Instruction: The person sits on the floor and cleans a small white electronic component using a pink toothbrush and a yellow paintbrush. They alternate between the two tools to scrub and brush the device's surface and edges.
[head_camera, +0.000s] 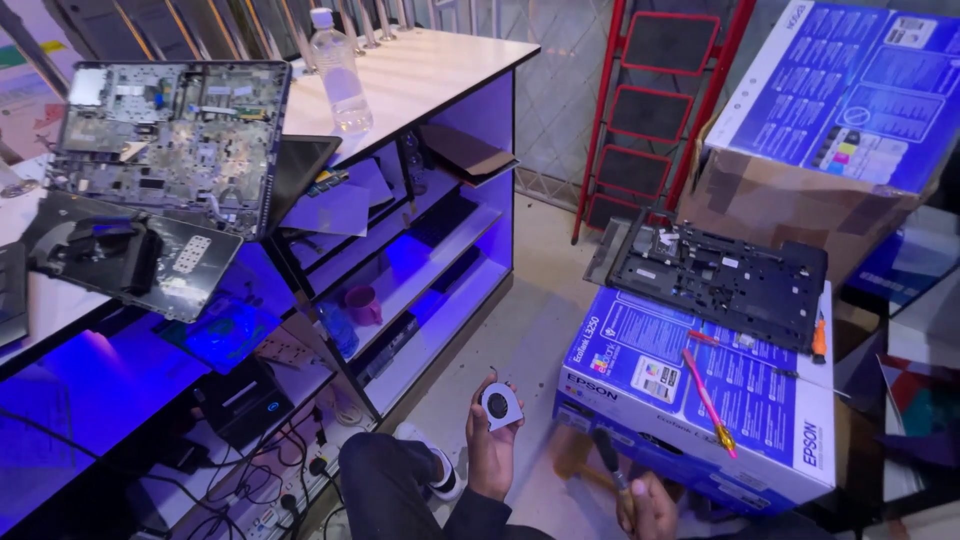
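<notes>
My left hand (493, 447) is raised low in the middle of the view and grips a small round laptop cooling fan (501, 407) with its flat face turned up. My right hand (645, 505) sits at the bottom edge, closed on the handle of a small brush (610, 456) whose dark bristle end points up and left toward the fan. Both hands hover above the floor, just left of a blue and white printer box (640, 400). My knee in dark trousers (385, 480) is below the left hand.
On the printer box lie a black laptop bottom case (725, 280), a pink-handled screwdriver (708, 400) and an orange tool (819, 340). An opened laptop chassis (165, 140) and a water bottle (338, 75) sit on the white counter (430, 70). Red stepladder (655, 110) behind. Blue-lit shelves (420, 270) left.
</notes>
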